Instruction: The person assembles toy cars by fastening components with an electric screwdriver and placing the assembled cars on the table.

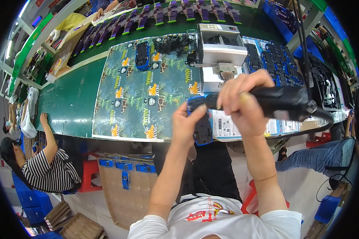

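Note:
Near the front edge of the bench, my left hand (182, 126) grips a blue-edged black toy car chassis (204, 133), thumb across its upper part. My right hand (245, 97) is wrapped round a black electric screwdriver (281, 104), held nearly level with its body to the right. The driver's narrow end points left and meets the chassis by my left thumb; its very tip is hidden there. Just beyond my hands stands a silver screw feeder (222, 53). A similar chassis (142, 55) lies farther left on the printed sheet (137, 99).
A heap of small black parts (172, 44) sits left of the feeder, and several chassis (277, 61) lie to its right. Beyond, a conveyor (147, 28) carries purple-and-green pieces. Below the bench is a cardboard box (127, 199) with blue parts. A person in stripes (52, 169) sits at left.

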Demonstrator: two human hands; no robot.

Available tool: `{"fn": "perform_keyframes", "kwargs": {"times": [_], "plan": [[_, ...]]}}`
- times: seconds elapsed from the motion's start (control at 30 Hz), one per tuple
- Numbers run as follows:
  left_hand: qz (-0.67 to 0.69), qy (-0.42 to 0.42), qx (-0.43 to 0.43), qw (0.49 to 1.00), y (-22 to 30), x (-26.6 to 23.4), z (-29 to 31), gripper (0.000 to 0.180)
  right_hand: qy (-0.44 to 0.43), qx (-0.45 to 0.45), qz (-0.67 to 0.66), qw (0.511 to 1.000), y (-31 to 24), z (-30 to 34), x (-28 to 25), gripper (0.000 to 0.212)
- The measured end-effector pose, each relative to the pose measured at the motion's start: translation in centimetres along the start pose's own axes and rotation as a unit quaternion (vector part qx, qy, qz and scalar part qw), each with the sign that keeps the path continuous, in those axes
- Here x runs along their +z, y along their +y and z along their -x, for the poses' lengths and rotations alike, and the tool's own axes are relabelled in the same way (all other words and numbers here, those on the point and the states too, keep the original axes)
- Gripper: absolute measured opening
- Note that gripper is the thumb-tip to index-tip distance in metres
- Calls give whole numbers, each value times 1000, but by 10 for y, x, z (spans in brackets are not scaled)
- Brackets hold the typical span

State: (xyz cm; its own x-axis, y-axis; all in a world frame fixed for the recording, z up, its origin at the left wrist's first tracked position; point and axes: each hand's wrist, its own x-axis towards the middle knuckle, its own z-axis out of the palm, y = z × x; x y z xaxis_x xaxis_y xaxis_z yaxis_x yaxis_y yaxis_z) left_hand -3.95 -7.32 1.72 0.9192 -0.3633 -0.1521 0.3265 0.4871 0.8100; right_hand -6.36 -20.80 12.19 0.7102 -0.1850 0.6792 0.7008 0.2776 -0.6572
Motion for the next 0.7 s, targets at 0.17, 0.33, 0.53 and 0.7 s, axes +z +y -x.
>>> {"fn": "perform_keyframes", "kwargs": {"times": [0.17, 0.33, 0.53, 0.7], "plan": [[271, 12, -25, 962, 14, -22, -4, 25, 72, -97, 19, 993, -21, -38, -28, 16], [147, 0, -11, 989, 9, -16, -1, 59, 122, -73, 87, 986, -1, -47, -33, 16], [168, 5, -4, 986, 11, -9, -2, 80, 117, -54, 211, 969, 7, -51, -28, 17], [143, -5, 20, 989, 3, -16, -6, 83, 102, 65, 249, 961, 2, -61, -20, 19]]}}
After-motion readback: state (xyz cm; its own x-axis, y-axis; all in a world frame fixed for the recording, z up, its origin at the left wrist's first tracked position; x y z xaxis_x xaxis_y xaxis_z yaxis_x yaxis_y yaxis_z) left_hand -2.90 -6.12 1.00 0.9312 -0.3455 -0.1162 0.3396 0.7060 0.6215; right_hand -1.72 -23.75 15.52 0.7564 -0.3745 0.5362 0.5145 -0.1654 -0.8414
